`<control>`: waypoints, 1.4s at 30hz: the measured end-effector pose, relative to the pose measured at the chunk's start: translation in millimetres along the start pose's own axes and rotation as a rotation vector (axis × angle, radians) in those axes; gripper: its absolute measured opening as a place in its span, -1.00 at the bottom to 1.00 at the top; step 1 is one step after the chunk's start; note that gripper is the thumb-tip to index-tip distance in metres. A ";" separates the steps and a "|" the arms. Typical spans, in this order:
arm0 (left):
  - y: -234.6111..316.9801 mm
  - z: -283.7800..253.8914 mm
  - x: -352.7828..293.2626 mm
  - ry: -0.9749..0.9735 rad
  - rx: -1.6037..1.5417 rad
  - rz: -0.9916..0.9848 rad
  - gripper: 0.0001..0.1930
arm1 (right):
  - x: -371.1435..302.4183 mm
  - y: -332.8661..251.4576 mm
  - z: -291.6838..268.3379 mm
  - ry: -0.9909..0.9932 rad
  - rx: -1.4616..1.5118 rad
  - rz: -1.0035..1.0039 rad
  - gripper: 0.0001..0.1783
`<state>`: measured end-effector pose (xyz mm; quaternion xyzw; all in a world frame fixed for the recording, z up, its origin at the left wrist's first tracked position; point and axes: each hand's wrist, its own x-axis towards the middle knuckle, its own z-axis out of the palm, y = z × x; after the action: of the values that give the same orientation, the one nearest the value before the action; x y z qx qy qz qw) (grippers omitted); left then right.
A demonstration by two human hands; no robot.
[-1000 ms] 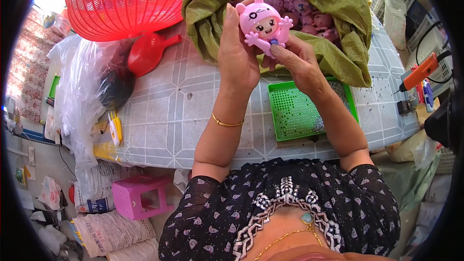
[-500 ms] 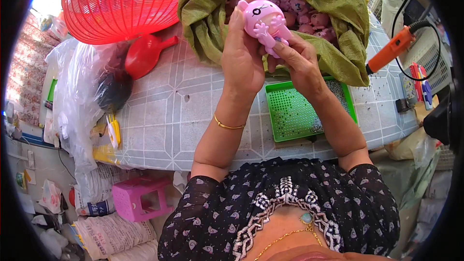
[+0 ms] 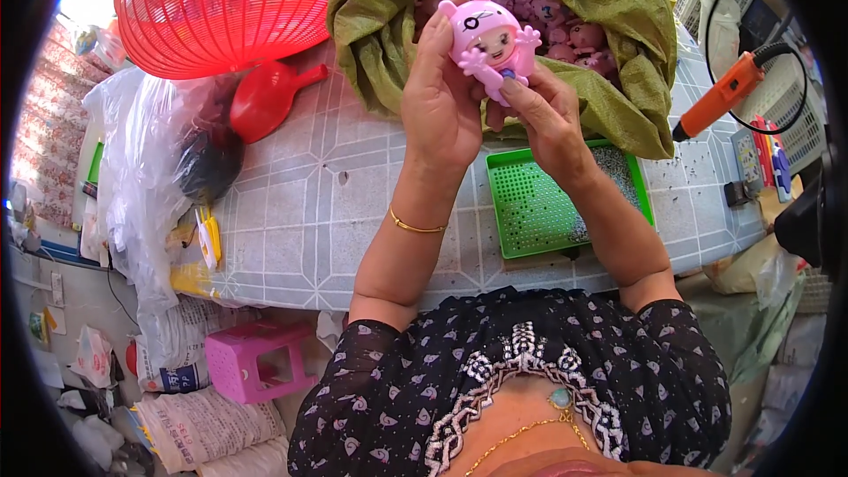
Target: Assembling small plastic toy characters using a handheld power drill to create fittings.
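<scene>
Between my hands, above the near rim of the sack, is a pink plastic toy figure [image 3: 491, 39] with an eared hood, a drawn face and two raised small hands. My left hand [image 3: 443, 97] is wrapped round its left side and back, fingers partly hidden behind it. My right hand [image 3: 549, 119] grips its lower end, the thumb on a small blue-purple spot at the front. The toy's small hands stand apart, so its face shows. Behind it, the open olive-green sack [image 3: 389, 22] holds many similar pink toys [image 3: 565, 31].
Below my right wrist lies a green perforated tray [image 3: 533, 203] with small grey bits in it. An orange-handled tool [image 3: 731, 84] stands to the right on a cable. At the left are a red basket [image 3: 221, 9], a red scoop [image 3: 265, 104] and clear plastic bags [image 3: 141, 159].
The toy's small hands have moved apart from in front of its face, which now shows. My grip on it looks the same, and my hands have barely shifted.
</scene>
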<state>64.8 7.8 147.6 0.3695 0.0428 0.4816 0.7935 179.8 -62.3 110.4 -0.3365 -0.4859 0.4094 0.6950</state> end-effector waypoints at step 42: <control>-4.9 -16.2 10.3 -0.239 -0.188 -0.124 -0.63 | 5.3 10.0 -9.5 -0.556 1.363 0.547 -0.38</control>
<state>67.0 23.5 135.7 0.3451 -0.0744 0.3863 0.8521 187.5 -53.9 101.0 0.1715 -0.1837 0.8430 0.4756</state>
